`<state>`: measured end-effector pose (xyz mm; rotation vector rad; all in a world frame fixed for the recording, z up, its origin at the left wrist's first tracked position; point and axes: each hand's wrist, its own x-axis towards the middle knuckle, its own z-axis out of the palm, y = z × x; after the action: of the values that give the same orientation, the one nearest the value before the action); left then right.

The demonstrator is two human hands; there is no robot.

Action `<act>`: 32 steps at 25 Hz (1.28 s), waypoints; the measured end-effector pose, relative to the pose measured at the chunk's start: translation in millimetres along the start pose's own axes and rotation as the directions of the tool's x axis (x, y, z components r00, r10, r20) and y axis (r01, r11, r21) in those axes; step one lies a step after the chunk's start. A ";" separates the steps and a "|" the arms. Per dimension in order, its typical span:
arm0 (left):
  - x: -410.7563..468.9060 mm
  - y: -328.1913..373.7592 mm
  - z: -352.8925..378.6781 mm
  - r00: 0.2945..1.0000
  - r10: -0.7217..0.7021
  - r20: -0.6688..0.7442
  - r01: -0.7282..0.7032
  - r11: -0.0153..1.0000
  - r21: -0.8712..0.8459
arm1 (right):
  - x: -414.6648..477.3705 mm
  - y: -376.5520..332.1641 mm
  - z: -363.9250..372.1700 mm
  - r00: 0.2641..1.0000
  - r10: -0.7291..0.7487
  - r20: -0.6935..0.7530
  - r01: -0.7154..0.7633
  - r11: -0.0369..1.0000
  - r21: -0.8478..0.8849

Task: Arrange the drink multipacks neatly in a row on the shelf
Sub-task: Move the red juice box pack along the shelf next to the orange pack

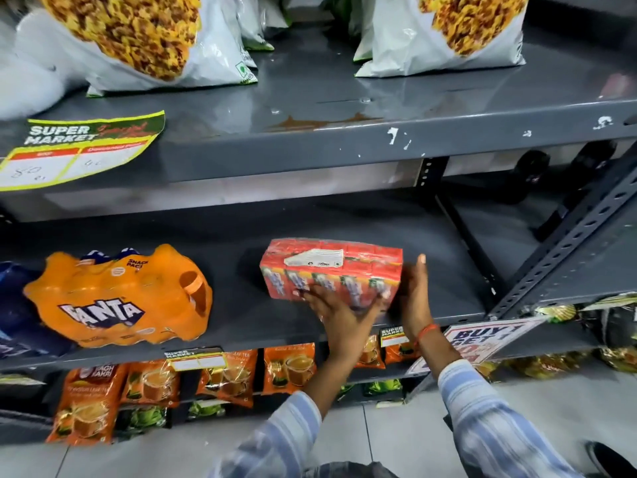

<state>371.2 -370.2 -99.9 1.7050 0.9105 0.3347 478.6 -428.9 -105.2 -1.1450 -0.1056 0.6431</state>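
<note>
Multipacks: two drink packs sit on the grey middle shelf point(241, 305), well apart, with bare shelf between them
Upper shelf point(344, 108): grey metal with a rust stain and chipped paint on its front lip; large white snack bags point(138, 39) printed with yellow fried snacks stand on it
Shelf upright point(565, 236): dark perforated metal bar slanting up at the right
Fanta pack point(119, 298): orange shrink-wrapped multipack at the left of the middle shelf, lying slightly askew, its white logo facing forward; a dark blue pack point(13, 305) touches its left side, cut off by the frame edge
Red carton pack point(331, 270): wrapped block of small juice cartons right of centre on the same shelf, resting on its base, a white label on top
Tea pouches point(227, 377): orange packets on the shelf below
Price card point(79, 150): yellow-edged "SUPER MARKET" tag on the upper shelf lip, at the left
Left hand point(341, 315): palm and spread fingers pressed flat against the front face of the red carton pack, not curled round it
Right hand point(415, 294): open, fingers straight, laid along the right end of the same pack, touching it
Sleeves point(482, 419): blue and white striped
Wrist thread point(425, 331): orange band on the right wrist
</note>
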 end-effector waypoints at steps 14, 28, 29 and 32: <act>2.8 -11.0 -73.5 0.931 0.178 -0.317 -0.129 0.977 0.169 | -55.6 79.6 70.4 0.997 -0.069 -0.037 0.064 0.989 -0.134; 4.5 -61.8 -195.9 0.942 0.274 -0.193 -0.251 0.959 0.133 | 6.5 24.7 89.9 0.992 -0.014 -0.129 -0.012 0.979 -0.201; -5.2 -62.8 -185.2 0.897 0.265 -0.354 -0.227 0.963 0.145 | 0.5 34.1 93.7 0.984 -0.034 -0.173 0.002 0.983 -0.185; -15.6 -63.6 -178.6 0.787 0.220 -0.577 -0.174 0.976 0.134 | -18.6 52.4 105.3 0.958 -0.078 -0.278 0.050 0.993 -0.104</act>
<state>222.3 -252.0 -93.6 1.7974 1.1991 1.0321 399.7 -339.8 -101.2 -1.3096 0.0701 0.4153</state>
